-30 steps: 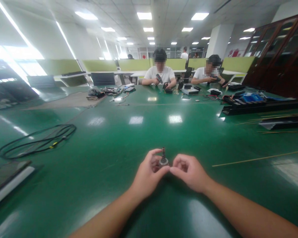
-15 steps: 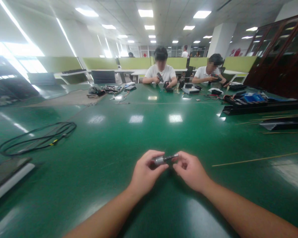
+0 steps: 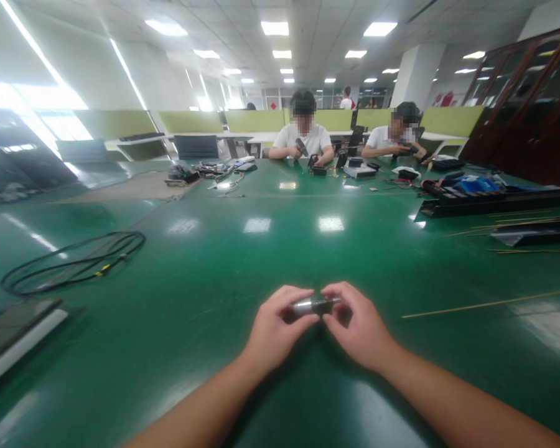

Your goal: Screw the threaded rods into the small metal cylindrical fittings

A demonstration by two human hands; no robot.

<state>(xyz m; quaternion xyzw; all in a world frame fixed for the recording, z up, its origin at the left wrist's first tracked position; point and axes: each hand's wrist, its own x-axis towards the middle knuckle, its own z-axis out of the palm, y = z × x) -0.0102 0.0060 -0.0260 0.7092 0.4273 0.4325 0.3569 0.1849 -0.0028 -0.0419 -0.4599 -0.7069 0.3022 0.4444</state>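
Looks like 2-handed handling step: left hand (image 3: 273, 323) is holding small metal part (image 3: 303, 306) by thick end, keeping it sideways over green table (image 3: 205, 261). Right hand (image 3: 366, 323) is curling narrow round thin end, can't tell if gripping. Next move's probably needing steady left hold.

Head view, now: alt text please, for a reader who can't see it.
Two bare hands, left and right, hold a small metal cylindrical part with a thin shaft, lying roughly sideways above a glossy green table. A looped black cable lies to the left; two people in white shirts sit across the table.
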